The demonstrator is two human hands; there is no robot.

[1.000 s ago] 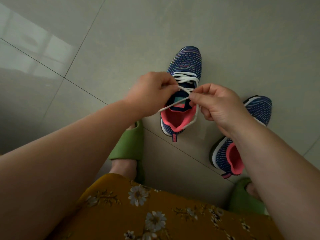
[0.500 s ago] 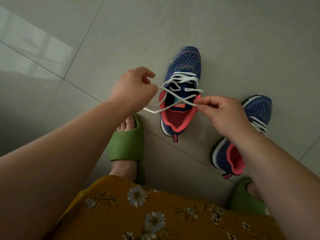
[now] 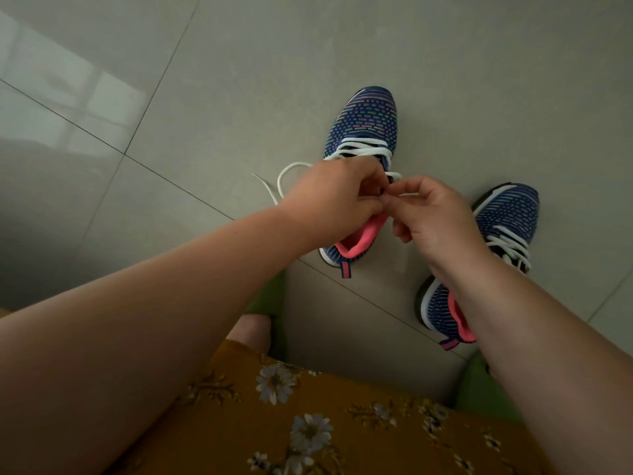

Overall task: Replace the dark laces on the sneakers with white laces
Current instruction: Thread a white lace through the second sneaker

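Two blue knit sneakers with pink linings stand on the grey floor. The left sneaker [image 3: 366, 121] carries a white lace [image 3: 359, 149] across its eyelets. Over its tongue my left hand [image 3: 334, 197] and my right hand [image 3: 433, 214] meet fingertip to fingertip, each pinching a strand of that lace. One loose lace end [image 3: 274, 190] loops out to the left of my left hand and lies on the tile. The right sneaker [image 3: 507, 214] is laced in white too, and my right forearm hides its middle.
Green slippers [image 3: 269, 299] are on my feet just below the sneakers, the right one [image 3: 479, 389] near the right sneaker's heel. A mustard floral skirt [image 3: 308, 423] fills the bottom. Grey tile floor [image 3: 239, 80] lies open all round.
My hands, which had pulled the lace ends apart, have come back together over the left sneaker's tongue. A loop and free end of lace now lie out to the left.
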